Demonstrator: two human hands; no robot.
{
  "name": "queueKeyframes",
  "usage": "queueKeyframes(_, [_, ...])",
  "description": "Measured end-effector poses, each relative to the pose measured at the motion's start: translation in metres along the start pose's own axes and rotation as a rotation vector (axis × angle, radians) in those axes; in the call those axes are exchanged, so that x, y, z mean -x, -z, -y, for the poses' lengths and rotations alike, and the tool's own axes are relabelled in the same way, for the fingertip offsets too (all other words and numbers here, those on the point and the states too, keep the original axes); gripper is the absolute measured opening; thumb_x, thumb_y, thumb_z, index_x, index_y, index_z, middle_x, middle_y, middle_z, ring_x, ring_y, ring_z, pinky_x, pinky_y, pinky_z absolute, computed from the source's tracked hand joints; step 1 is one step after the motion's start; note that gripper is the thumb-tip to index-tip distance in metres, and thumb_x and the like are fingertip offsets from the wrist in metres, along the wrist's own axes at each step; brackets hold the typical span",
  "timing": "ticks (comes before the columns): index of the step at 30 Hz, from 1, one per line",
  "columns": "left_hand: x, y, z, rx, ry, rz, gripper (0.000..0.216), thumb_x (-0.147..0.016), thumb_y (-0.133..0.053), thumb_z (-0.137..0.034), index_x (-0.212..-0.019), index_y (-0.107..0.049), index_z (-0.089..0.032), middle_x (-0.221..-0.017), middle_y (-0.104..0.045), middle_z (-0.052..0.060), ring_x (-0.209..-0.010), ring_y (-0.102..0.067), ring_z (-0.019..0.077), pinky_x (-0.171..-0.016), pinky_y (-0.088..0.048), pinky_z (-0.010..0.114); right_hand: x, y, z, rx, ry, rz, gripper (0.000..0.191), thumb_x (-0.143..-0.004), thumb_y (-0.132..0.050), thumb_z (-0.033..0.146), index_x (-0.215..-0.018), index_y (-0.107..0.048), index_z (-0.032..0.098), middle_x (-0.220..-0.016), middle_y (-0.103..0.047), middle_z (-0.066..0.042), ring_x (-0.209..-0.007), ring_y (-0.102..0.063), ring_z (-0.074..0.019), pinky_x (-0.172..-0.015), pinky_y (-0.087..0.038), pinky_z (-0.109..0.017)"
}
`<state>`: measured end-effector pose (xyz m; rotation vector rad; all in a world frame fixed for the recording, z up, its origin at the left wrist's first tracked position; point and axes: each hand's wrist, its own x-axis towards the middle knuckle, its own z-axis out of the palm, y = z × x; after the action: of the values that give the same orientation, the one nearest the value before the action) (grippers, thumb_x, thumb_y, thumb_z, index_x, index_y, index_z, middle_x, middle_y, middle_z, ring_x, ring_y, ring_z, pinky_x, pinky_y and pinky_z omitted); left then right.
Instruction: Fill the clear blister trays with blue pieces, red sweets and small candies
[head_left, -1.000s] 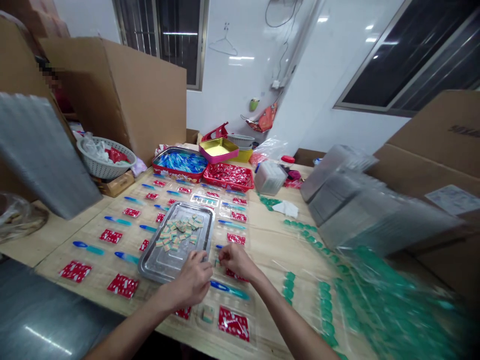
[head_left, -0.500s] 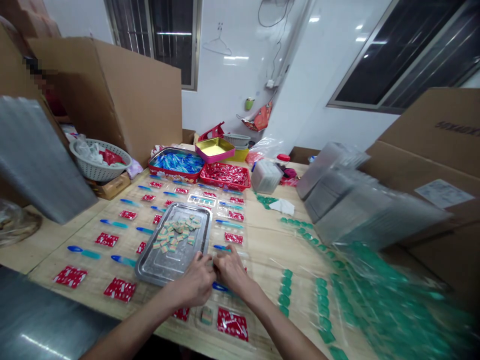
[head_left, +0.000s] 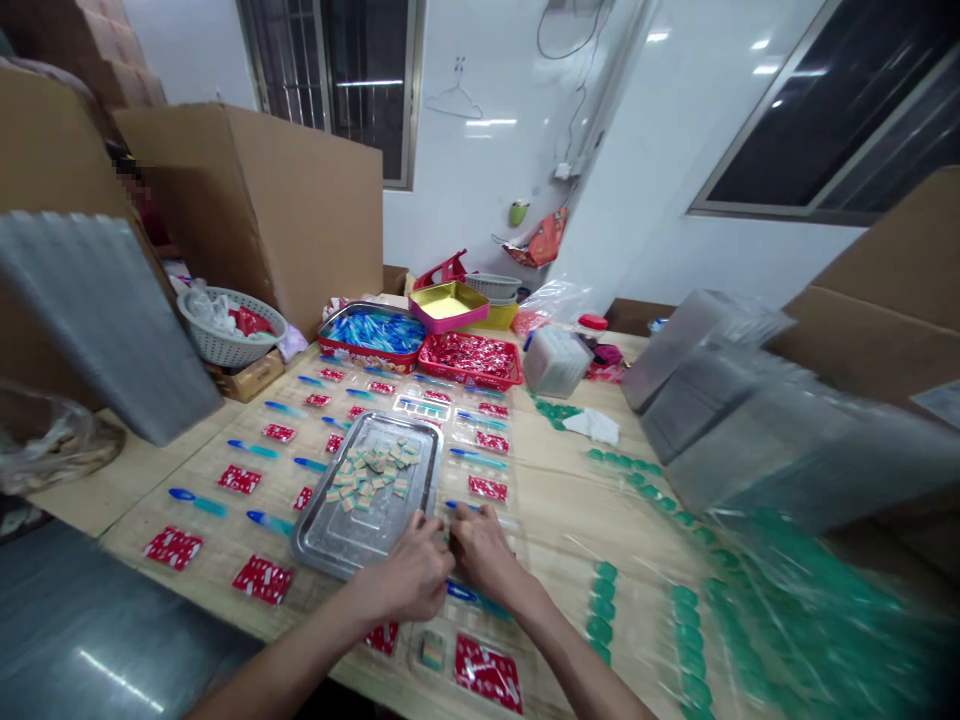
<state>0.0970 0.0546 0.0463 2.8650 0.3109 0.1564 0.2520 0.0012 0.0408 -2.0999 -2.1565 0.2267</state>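
My left hand [head_left: 411, 578] and my right hand [head_left: 484, 552] meet fingertip to fingertip just right of a metal tray [head_left: 345, 535], over clear blister packs on the wooden table. Both hands are curled in a pinch; what sits between the fingers is too small to make out. The tray holds several small green and tan pieces [head_left: 371, 470]. Under my right hand lies a blue toothbrush-like stick [head_left: 469, 597]. In front of my hands a red packet [head_left: 487, 672] and one small green piece [head_left: 433, 650] sit in a blister.
Rows of red packets [head_left: 262, 578] and blue sticks [head_left: 196, 502] cover the table [head_left: 551, 500]. Behind stand a tin of blue sticks [head_left: 367, 333], a red basket of packets [head_left: 469, 358] and a white basket [head_left: 232, 328]. Stacks of clear blisters [head_left: 750, 420] and green-dotted sheets [head_left: 757, 610] fill the right. Cardboard boxes surround.
My right hand has slid left and nearer until its fingers meet my left hand's beside the tray. The view has shifted a little.
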Motion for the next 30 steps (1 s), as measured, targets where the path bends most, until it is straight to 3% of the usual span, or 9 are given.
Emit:
queueKeyframes(5, [0.004, 0.013, 0.005, 0.112, 0.042, -0.102, 0.012, -0.076, -0.059, -0.026, -0.086, -0.058, -0.019, -0.100, -0.064, 0.006, -0.107, -0.048, 0.0252, -0.095, -0.032, 0.044, -0.009, 0.017, -0.003, -0.089, -0.035, -0.015, 0.020, -0.077, -0.049, 0.009, -0.070, -0.066, 0.016, -0.080, -0.064, -0.006, -0.078, -0.057, -0.0170, -0.073, -0.028, -0.029])
queueKeyframes(7, [0.011, 0.020, 0.017, 0.133, 0.171, -0.199, 0.003, -0.078, -0.055, -0.020, -0.080, -0.057, -0.019, -0.092, -0.064, 0.003, -0.100, -0.050, 0.0214, -0.091, -0.034, 0.039, -0.018, 0.026, -0.001, -0.160, -0.044, -0.060, 0.021, -0.079, -0.049, 0.009, -0.072, -0.067, 0.017, -0.080, -0.064, -0.005, -0.077, -0.057, -0.0164, -0.072, -0.030, -0.028])
queueKeyframes(9, [0.022, 0.025, 0.037, 0.099, 0.377, -0.275, 0.010, -0.079, -0.049, -0.014, -0.076, -0.057, -0.019, -0.086, -0.063, 0.004, -0.093, -0.051, 0.0207, -0.087, -0.035, 0.036, -0.032, 0.032, 0.004, -0.214, -0.027, -0.088, 0.021, -0.080, -0.049, 0.010, -0.075, -0.067, 0.017, -0.081, -0.066, -0.004, -0.077, -0.058, -0.0164, -0.072, -0.031, -0.027])
queueKeyframes(11, [0.035, 0.029, 0.060, 0.047, 0.564, -0.295, 0.015, -0.078, -0.046, -0.010, -0.078, -0.059, -0.018, -0.087, -0.063, 0.005, -0.093, -0.052, 0.0223, -0.085, -0.035, 0.037, -0.048, 0.033, 0.012, -0.226, -0.002, -0.099, 0.020, -0.082, -0.048, 0.011, -0.078, -0.067, 0.017, -0.084, -0.068, -0.005, -0.080, -0.059, -0.0171, -0.074, -0.032, -0.027])
queueKeyframes(14, [0.053, 0.031, 0.086, -0.013, 0.705, -0.280, 0.021, -0.075, -0.047, -0.008, -0.084, -0.062, -0.019, -0.095, -0.063, 0.006, -0.096, -0.051, 0.0241, -0.084, -0.035, 0.037, -0.074, 0.024, 0.025, -0.171, 0.006, -0.074, 0.021, -0.086, -0.046, 0.014, -0.086, -0.067, 0.017, -0.092, -0.069, -0.006, -0.088, -0.060, -0.0181, -0.078, -0.030, -0.029])
queueKeyframes(21, [0.053, 0.029, 0.099, -0.066, 0.619, -0.202, 0.024, -0.078, -0.052, -0.021, -0.100, -0.062, -0.026, -0.104, -0.057, 0.006, -0.105, -0.046, 0.0277, -0.084, -0.035, 0.039, -0.099, 0.002, 0.040, -0.109, -0.011, 0.007, 0.014, -0.085, -0.050, 0.018, -0.086, -0.064, 0.015, -0.096, -0.068, -0.011, -0.093, -0.059, -0.0223, -0.078, -0.026, -0.032])
queueKeyframes(30, [0.041, 0.023, 0.096, -0.006, 0.622, -0.150, 0.015, -0.078, -0.053, -0.025, -0.090, -0.062, -0.022, -0.113, -0.055, 0.007, -0.110, -0.043, 0.0296, -0.090, -0.032, 0.045, -0.086, -0.005, 0.042, -0.165, 0.020, 0.074, 0.013, -0.078, -0.051, 0.012, -0.087, -0.059, 0.017, -0.092, -0.068, -0.005, -0.091, -0.059, -0.0192, -0.074, -0.024, -0.030])
